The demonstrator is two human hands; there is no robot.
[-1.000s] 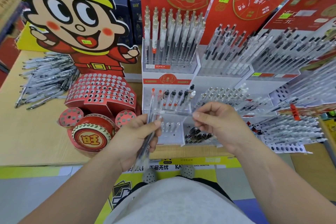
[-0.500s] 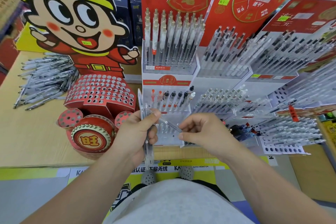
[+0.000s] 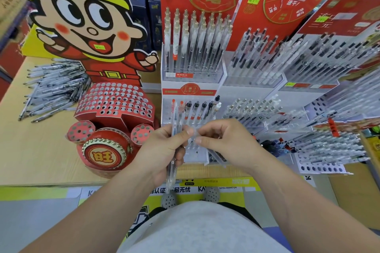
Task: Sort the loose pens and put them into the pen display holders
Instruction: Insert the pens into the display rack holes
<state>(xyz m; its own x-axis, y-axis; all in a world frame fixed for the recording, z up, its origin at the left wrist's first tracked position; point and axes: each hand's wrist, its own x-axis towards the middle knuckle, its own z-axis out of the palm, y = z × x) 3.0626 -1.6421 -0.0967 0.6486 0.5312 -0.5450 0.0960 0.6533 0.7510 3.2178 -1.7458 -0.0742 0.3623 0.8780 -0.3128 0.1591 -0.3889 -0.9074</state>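
Clear pens [image 3: 171, 170] are now bunched upright in the left hand [image 3: 162, 154]'s grip, right in front of the white pen holder [image 3: 197, 156], while the right hand [image 3: 226, 144] has closed in and pinches a single pen [image 3: 217, 158] free, so slotting looks next.

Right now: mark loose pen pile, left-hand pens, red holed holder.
loose pen pile [image 3: 53, 86], head view, heap middle
left-hand pens [image 3: 171, 171], head view, lower barrels
red holed holder [image 3: 115, 100], head view, holed top
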